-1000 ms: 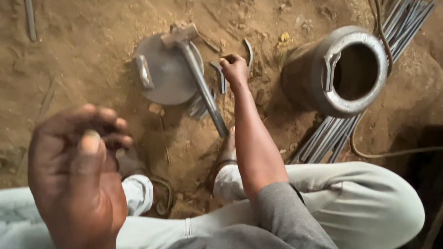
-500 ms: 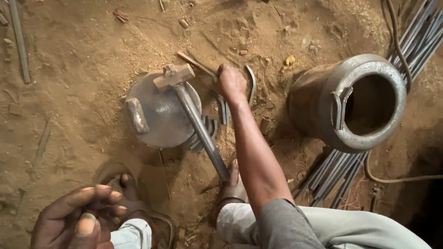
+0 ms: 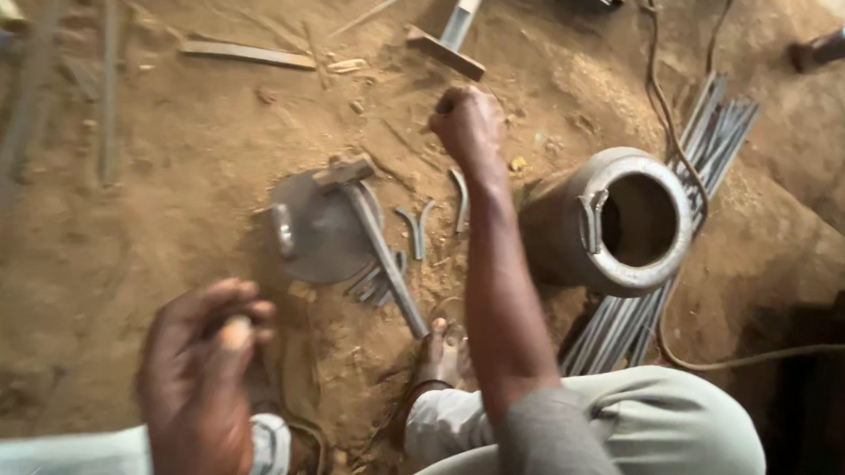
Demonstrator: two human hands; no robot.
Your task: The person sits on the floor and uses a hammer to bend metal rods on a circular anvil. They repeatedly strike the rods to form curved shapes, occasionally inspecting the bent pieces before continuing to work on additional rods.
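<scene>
Currently, largest to smallest:
Ground: bare packed dirt [image 3: 156, 254], littered with scrap strips and chips; an outdoor or workshop floor, no bench seen.
Can: grey metal can [image 3: 622, 227] laid on its side, mouth open, handle fitted; it rests on a bundle of rods [image 3: 627, 332].
Disc: round metal disc [image 3: 318, 228] flat on the dirt, a small handle fixed on it; judged the can's lid, not yet fitted.
Hammer: hammer [image 3: 375, 240] left lying across the disc, untouched.
Bent strips: curved pieces [image 3: 423, 228] loose beside the disc, unused.
Right hand: right hand [image 3: 467, 124] raised above the strips, closed in a fist; contents cannot be told.
Left hand: left hand [image 3: 198, 380] blurred, fingers curled, near the knee; grip cannot be told.
</scene>
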